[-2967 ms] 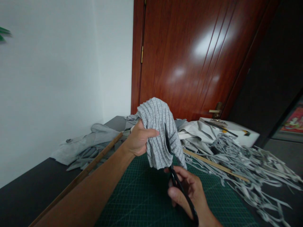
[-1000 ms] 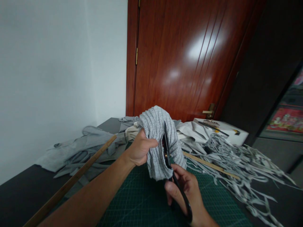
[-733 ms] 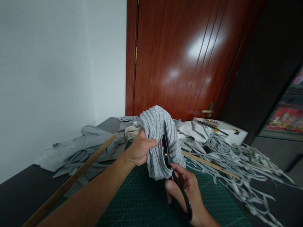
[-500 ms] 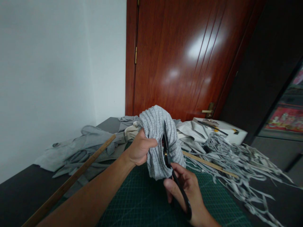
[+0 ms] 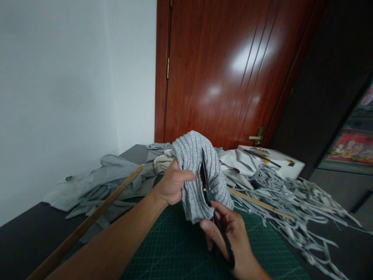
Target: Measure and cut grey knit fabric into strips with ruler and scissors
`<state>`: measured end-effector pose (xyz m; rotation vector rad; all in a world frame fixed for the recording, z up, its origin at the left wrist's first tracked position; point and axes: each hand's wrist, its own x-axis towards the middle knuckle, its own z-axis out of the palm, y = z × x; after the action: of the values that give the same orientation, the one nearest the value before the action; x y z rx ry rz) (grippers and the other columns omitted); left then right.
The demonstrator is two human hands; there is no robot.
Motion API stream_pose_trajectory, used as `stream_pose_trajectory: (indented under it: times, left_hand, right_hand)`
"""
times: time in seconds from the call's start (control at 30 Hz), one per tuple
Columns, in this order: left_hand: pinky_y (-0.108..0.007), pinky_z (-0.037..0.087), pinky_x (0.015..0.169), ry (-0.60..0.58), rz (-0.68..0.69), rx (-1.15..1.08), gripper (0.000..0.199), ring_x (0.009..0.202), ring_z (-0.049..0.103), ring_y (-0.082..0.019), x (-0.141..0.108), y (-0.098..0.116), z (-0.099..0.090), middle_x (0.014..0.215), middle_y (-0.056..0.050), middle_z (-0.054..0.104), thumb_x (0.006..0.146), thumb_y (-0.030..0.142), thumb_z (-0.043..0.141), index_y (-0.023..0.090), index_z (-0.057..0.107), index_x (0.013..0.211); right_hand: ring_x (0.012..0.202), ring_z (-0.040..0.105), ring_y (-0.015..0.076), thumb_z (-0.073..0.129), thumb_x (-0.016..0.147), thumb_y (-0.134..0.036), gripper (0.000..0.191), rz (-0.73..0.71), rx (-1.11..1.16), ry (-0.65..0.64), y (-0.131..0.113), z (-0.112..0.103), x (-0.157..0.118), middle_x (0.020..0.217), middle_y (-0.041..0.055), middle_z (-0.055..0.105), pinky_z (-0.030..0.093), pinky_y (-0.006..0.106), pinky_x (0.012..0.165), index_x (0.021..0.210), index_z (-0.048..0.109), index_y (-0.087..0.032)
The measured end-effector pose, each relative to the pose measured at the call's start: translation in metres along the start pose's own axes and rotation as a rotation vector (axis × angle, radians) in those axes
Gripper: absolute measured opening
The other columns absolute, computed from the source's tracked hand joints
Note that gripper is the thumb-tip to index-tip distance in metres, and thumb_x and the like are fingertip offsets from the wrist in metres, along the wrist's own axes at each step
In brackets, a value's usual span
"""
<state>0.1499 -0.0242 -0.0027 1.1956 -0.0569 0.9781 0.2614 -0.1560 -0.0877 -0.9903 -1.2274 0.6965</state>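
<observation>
Left hand: grip clenched on ribbed gray cloth. Right hand: grip round black scissors. Green mat grid-printed.

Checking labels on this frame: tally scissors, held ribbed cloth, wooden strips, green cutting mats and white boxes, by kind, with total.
Scissors: 1
Held ribbed cloth: 1
Wooden strips: 2
Green cutting mat: 1
White box: 1
Total: 6

Your lighting's pretty dim and cool, tbh. You've got white glare blotches on the door, the cabinet goes nearly black, and the mat is shadowy under the cloth. Wide-angle stretch leans your sides; right edge looks soft.
</observation>
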Motion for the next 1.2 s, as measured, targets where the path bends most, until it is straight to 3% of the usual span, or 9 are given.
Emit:
stream_pose_trajectory:
  times: [0.23, 0.47, 0.73, 0.93, 1.03, 1.2]
  left_hand:
    - [-0.039, 0.062, 0.08, 0.114, -0.043, -0.171, 0.037, 0.072, 0.075, -0.022, 0.003, 0.005, 0.009, 0.081, -0.002, 0.079, 0.067, 0.006, 0.082, 0.016, 0.075, 0.102]
    - [-0.04, 0.064, 0.086, 0.233, -0.07, -0.231, 0.023, 0.071, 0.078, -0.023, 0.009, 0.006, 0.013, 0.084, -0.007, 0.081, 0.074, 0.014, 0.085, 0.011, 0.075, 0.095]
    - [-0.039, 0.064, 0.075, 0.132, -0.175, -0.232, 0.023, 0.061, 0.075, -0.023, 0.006, 0.009, 0.003, 0.072, -0.006, 0.079, 0.065, 0.007, 0.078, 0.012, 0.076, 0.088]
    - [-0.038, 0.063, 0.071, 0.038, -0.268, -0.242, 0.014, 0.061, 0.075, -0.024, 0.006, 0.009, -0.002, 0.068, -0.009, 0.077, 0.074, 0.021, 0.077, 0.01, 0.076, 0.083]
    - [-0.039, 0.063, 0.074, 0.049, -0.27, -0.249, 0.02, 0.068, 0.077, -0.027, 0.007, 0.008, 0.0, 0.075, -0.011, 0.079, 0.078, 0.026, 0.078, 0.009, 0.077, 0.089]
    - [-0.04, 0.063, 0.074, 0.111, -0.232, -0.202, 0.019, 0.063, 0.075, -0.026, 0.005, 0.006, 0.004, 0.073, -0.009, 0.079, 0.07, 0.015, 0.079, 0.01, 0.076, 0.088]
  right_hand:
    - [0.041, 0.046, 0.009, 0.089, 0.08, -0.046, 0.041, 0.021, 0.018, 0.012, 0.002, 0.0, 0.0, 0.056, -0.0073, 0.052, 0.035, 0.018, 0.04, 0.102, 0.069, -0.017]
    - [0.042, 0.043, 0.0086, 0.085, 0.083, -0.047, 0.036, 0.027, -0.025, -0.05, 0.002, -0.002, -0.001, 0.055, -0.007, 0.052, 0.035, 0.019, 0.042, 0.098, 0.073, -0.017]
    - [0.043, 0.044, 0.0076, 0.087, 0.082, -0.044, 0.041, 0.003, 0.0, -0.021, 0.011, -0.003, -0.002, 0.062, -0.0055, 0.055, 0.035, 0.018, 0.041, 0.109, 0.072, -0.017]
    - [0.041, 0.046, 0.0091, 0.092, 0.073, -0.045, 0.049, -0.011, 0.044, 0.032, 0.009, -0.002, -0.001, 0.058, -0.0058, 0.054, 0.039, 0.018, 0.038, 0.106, 0.072, -0.016]
    - [0.041, 0.046, 0.0098, 0.092, 0.072, -0.047, 0.05, -0.015, 0.045, 0.045, 0.008, -0.001, -0.001, 0.059, -0.0043, 0.056, 0.041, 0.019, 0.037, 0.105, 0.072, -0.015]
    - [0.04, 0.048, 0.0113, 0.087, 0.077, -0.049, 0.049, -0.046, 0.034, 0.035, 0.008, -0.001, -0.001, 0.055, -0.005, 0.055, 0.042, 0.021, 0.036, 0.109, 0.071, -0.015]
